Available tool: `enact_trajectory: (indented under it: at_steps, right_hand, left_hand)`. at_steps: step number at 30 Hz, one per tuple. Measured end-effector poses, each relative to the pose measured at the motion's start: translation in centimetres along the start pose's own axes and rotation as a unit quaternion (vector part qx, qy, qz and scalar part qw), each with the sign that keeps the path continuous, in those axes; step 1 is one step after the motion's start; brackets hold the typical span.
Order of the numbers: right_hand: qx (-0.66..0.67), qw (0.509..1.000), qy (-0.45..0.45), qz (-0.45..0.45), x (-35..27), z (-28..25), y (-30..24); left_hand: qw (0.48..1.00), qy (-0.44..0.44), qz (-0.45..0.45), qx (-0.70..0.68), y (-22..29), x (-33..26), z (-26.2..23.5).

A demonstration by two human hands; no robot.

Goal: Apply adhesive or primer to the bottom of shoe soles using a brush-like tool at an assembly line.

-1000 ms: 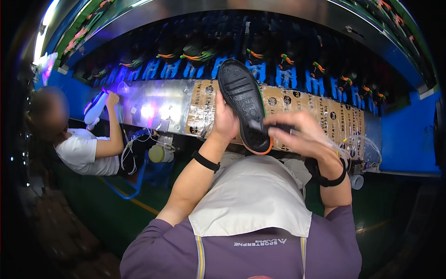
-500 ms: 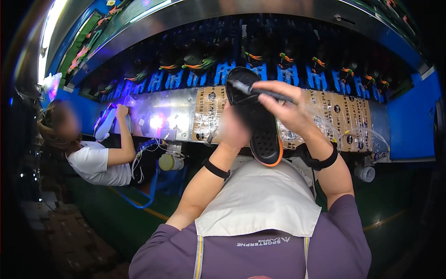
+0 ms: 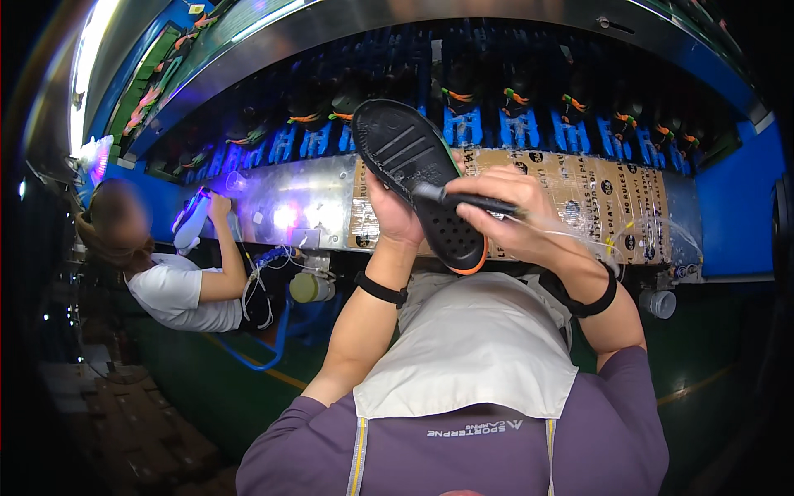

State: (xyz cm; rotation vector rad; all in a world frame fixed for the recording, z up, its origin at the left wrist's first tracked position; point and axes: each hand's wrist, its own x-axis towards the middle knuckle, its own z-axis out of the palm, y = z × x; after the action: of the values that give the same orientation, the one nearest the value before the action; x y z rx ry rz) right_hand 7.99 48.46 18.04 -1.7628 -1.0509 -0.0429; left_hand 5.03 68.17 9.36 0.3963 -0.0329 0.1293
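My left hand (image 3: 395,217) grips a black shoe (image 3: 418,178) from behind, its sole turned up toward me, with an orange edge at the near end. My right hand (image 3: 506,213) holds a dark brush-like tool (image 3: 463,199) whose tip lies across the middle of the sole. Both wrists carry black bands. A thin clear tube runs from the tool toward the right.
A conveyor with a cardboard-covered front (image 3: 595,198) runs across in front of me, with rows of shoes on blue holders (image 3: 463,124) behind. A co-worker in a white shirt (image 3: 178,289) sits at the left and holds a white shoe (image 3: 192,223).
The shoe has been raised and shifted left in my left hand. My right hand with the tool has moved from the sole's near end up to its middle.
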Motion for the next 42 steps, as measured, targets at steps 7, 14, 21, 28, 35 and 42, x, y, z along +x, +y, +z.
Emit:
enact_trajectory:
  at_steps: [7,14,21,28,35,42]
  right_hand:
    - [0.071,0.993,-0.087,-0.032,-0.4,-0.2,-1.9]
    - [0.051,0.979,-0.17,-0.102,-0.1,-1.0,-1.8]
    - [-0.007,0.973,-0.179,-0.148,1.0,-2.1,-2.4]
    - [-0.102,0.963,-0.218,-0.118,1.8,-2.6,-2.5]
    - [-0.149,0.961,-0.209,-0.105,2.3,-2.9,-2.4]
    - [-0.086,0.974,-0.2,-0.064,2.5,-3.1,-2.3]
  left_hand:
    - [1.0,-0.02,-0.001,-0.015,2.7,0.9,1.1]
    - [0.996,-0.088,0.018,-0.002,5.0,2.1,2.8]
    - [0.991,-0.125,-0.018,0.046,7.1,3.5,3.7]
    - [0.969,-0.166,-0.066,0.168,7.7,5.8,6.0]
    - [0.921,-0.203,-0.031,0.33,6.9,7.3,9.4]
    - [0.846,-0.169,-0.189,0.469,5.3,8.4,11.8]
